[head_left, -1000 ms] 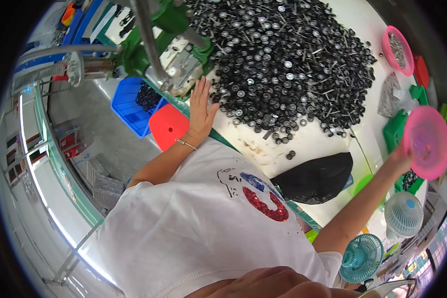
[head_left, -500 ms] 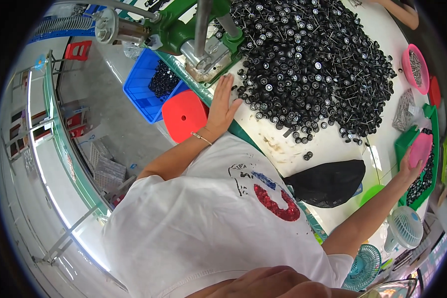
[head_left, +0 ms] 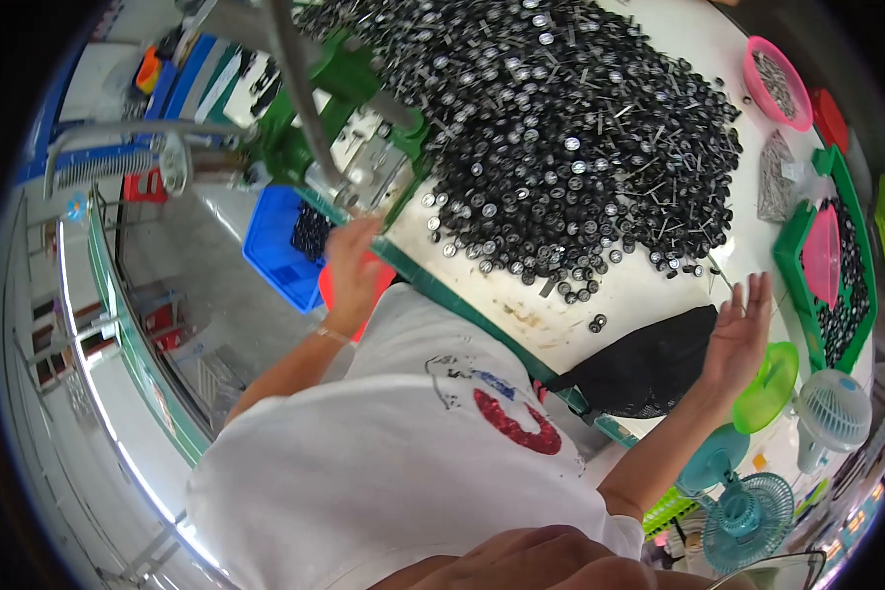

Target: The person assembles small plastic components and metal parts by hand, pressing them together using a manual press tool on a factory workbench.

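Note:
My left hand (head_left: 354, 265) is smeared by motion at the table edge, just below the green hand press (head_left: 315, 98). Behind it a red stool (head_left: 336, 287) is partly covered. Over the black cloth (head_left: 649, 369), my right hand (head_left: 739, 339) is raised with its fingers stretched out and nothing in it. Beside that hand stands a bright green bowl (head_left: 769, 388). A pink bowl (head_left: 822, 256) rests tilted in the green tray (head_left: 814, 324), which also holds small black parts. Ahead of me spreads a large heap of small black toy wheels with metal axles (head_left: 570, 147).
At the far right sits a pink bowl of metal pins (head_left: 779, 87), with a clear bag of pins (head_left: 775, 182) nearer. Two small fans (head_left: 836, 411) stand at the lower right. A blue bin (head_left: 270, 241) with black parts is on the floor at left.
My right hand has let go of the pink bowl, now in the green tray, and moved left toward the black cloth. My left hand has lifted off the table beside the press.

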A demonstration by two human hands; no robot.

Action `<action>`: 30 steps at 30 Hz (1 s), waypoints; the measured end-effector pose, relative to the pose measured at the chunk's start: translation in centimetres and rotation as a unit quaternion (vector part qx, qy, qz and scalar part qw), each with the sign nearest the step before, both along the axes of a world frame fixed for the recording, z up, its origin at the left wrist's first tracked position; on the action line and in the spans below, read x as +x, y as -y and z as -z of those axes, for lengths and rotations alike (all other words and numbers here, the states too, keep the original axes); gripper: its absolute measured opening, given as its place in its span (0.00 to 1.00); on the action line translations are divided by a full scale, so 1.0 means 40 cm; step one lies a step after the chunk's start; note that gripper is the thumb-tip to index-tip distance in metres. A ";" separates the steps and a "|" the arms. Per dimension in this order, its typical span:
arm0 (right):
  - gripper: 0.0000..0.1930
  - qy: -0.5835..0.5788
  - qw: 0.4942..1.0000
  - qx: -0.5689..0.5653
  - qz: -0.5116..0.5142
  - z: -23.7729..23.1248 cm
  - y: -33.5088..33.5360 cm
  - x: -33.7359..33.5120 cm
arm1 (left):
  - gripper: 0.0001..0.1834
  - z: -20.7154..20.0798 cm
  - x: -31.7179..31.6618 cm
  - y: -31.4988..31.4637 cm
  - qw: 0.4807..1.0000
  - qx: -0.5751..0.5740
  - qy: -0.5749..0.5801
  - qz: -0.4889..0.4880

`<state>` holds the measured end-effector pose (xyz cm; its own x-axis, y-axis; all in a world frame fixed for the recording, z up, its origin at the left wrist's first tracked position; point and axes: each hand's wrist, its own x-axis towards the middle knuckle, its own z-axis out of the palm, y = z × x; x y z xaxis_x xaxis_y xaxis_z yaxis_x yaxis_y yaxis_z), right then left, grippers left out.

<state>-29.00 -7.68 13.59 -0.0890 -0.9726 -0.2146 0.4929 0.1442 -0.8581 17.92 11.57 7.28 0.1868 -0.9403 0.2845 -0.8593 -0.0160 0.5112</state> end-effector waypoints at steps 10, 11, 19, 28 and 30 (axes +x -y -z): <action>0.15 -0.130 0.990 0.025 0.048 0.058 -0.130 0.169 | 0.19 0.343 0.605 0.074 0.983 -0.029 0.043 -0.175; 0.15 -0.174 0.983 0.018 0.058 0.066 -0.149 0.188 | 0.20 0.344 0.602 0.103 0.982 -0.032 0.044 -0.181; 0.16 -0.439 0.887 -0.048 0.131 0.215 -0.234 0.369 | 0.30 0.237 0.486 0.236 0.985 0.037 -0.011 -0.166; 0.17 -0.539 0.828 -0.074 0.133 0.306 -0.272 0.485 | 0.28 0.203 0.455 0.207 0.975 0.126 -0.107 -0.147; 0.17 -0.533 0.824 -0.076 0.173 0.311 -0.281 0.489 | 0.28 0.236 0.508 0.189 0.995 0.074 0.015 -0.070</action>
<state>-9.43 3.55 1.13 -0.4264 -0.8574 0.2880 -0.5649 0.0037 -0.8252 38.24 4.01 -2.17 0.3124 -0.9377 0.1520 -0.8586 -0.2102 0.4676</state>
